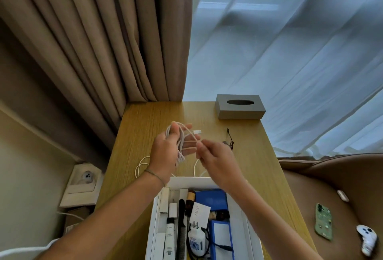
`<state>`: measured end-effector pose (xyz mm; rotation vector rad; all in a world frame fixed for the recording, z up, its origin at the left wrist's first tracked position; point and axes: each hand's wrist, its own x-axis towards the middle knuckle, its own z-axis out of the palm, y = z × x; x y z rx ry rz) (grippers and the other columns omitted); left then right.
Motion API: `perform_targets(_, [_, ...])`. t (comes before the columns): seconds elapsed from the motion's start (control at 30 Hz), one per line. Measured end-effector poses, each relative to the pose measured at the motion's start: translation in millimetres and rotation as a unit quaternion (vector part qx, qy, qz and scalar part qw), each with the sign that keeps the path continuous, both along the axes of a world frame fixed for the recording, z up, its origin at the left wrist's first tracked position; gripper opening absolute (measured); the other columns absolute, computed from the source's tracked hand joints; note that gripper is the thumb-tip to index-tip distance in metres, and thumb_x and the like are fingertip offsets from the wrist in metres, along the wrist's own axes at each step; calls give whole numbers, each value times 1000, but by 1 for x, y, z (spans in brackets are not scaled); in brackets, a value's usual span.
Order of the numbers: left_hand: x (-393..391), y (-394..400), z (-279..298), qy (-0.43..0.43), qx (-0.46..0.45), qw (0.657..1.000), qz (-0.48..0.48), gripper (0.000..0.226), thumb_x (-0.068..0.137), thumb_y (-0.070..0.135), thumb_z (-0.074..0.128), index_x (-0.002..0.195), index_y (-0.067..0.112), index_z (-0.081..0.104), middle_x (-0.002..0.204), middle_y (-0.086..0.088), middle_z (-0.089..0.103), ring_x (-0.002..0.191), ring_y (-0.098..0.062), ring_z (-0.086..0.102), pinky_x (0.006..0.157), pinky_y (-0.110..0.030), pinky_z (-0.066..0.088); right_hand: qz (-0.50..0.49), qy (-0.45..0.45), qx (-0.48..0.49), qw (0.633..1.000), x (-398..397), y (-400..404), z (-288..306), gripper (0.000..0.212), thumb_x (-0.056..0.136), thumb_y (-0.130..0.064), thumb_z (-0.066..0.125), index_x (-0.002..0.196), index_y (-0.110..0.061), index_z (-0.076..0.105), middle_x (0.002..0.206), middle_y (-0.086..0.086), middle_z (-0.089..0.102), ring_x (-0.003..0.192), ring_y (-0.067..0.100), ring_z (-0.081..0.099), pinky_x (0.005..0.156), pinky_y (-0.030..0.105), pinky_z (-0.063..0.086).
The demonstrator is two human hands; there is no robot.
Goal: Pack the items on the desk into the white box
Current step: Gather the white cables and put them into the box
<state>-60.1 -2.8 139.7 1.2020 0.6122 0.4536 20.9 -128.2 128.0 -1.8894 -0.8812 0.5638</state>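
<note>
Right at the bottom edge sits the white box (207, 183), open on the wooden counter (248, 156), already holding plenty: a white tube (169, 237), a black comb (182, 228), a white charger (196, 237) with a blue pattern, a white card (199, 214) and a blue pouch (211, 198). Both forearms reach over it. Above the far rim, the white cable (182, 141) is up in the air between the two hands! Left hand (165, 150) has its fingers curled round a bundle of loops, thumb across the top. Right hand (215, 156) sits just beside it, fingers pinching a single strand that runs from the bundle. One plug end (196, 131) pokes out to the right of the coils. More of that cable trails down onto the counter, curling just beyond the box's far rim.

Moving outward: a thin dark cord (230, 139) lies on the counter behind the right hand, and a grey tissue box (240, 109) stands at the far edge. Brown curtains (93, 42) hang behind on the left, sheer white ones (290, 52) on the right. Down to the left, a wall socket (86, 177) with a plug in it. Off to the right, a brown seat (342, 177) carries a green phone (323, 221) and a white controller (367, 240).
</note>
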Motion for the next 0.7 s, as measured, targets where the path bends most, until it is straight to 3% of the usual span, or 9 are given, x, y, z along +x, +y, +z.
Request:
perform_targets(0.07, [6, 6, 4, -8, -95, 995, 36, 56, 107, 43, 26, 111, 2, 65, 90, -23, 75, 79, -32, 75, 68, -39, 63, 11, -35, -40, 999, -16, 2, -12, 35, 105, -35, 45, 73, -29, 60, 61, -2, 59, 56, 14, 53, 61, 44, 50])
perform_targets(0.13, [11, 9, 7, -7, -129, 990, 64, 57, 106, 46, 28, 102, 4, 67, 71, -14, 70, 59, -23, 70, 54, -30, 59, 31, -55, -75, 995, -30, 4, -23, 37, 106, -33, 43, 73, -29, 58, 61, -7, 57, 57, 8, 53, 61, 34, 48])
perform_targets(0.2, [14, 12, 5, 13, -77, 993, 89, 55, 106, 47, 31, 91, 8, 67, 59, -4, 59, 44, -13, 54, 41, -22, 45, 60, -55, -101, 992, -41, 2, -31, 37, 107, -34, 40, 78, -26, 62, 59, -10, 54, 56, 5, 51, 63, 32, 48])
perform_targets(0.33, [12, 19, -7, 55, 96, 990, 92, 51, 107, 42, 33, 80, 9, 61, 53, 0, 48, 39, -8, 39, 37, -22, 33, 125, -59, -149, 979, -38, -9, -24, 33, 106, -40, 42, 79, -31, 59, 62, -8, 57, 52, 4, 48, 57, 25, 47])
perform_targets(0.47, [4, 20, -19, 86, 226, 970, -24, 50, 102, 45, 37, 81, 6, 60, 57, -2, 48, 44, -9, 42, 45, -27, 36, 171, -48, -124, 976, -6, -22, 13, 27, 103, -34, 51, 78, -32, 60, 62, -3, 59, 48, 3, 46, 49, 19, 40])
perform_targets(0.53, [2, 17, -22, 110, 277, 949, -103, 59, 92, 62, 35, 73, 11, 58, 57, -4, 49, 48, -16, 46, 52, -31, 39, 177, -32, -94, 979, 10, -24, 30, 23, 101, -28, 54, 80, -29, 64, 68, 6, 63, 56, 18, 54, 56, 30, 46])
perform_targets(0.6, [0, 12, -20, 121, 307, 925, -189, 77, 79, 84, 24, 62, 15, 53, 53, 0, 47, 47, -14, 45, 53, -26, 40, 172, -6, -62, 983, 23, -21, 41, 20, 99, -19, 58, 82, -23, 68, 72, 6, 65, 67, 31, 57, 63, 39, 47])
perform_targets(0.7, [-2, 11, -16, 100, 273, 908, -302, 107, 66, 98, 18, 64, -4, 49, 49, 7, 48, 44, -8, 43, 48, -17, 37, 166, -3, -24, 986, 43, -16, 46, 17, 97, -11, 62, 83, -18, 70, 65, -19, 62, 62, 1, 56, 64, 14, 42])
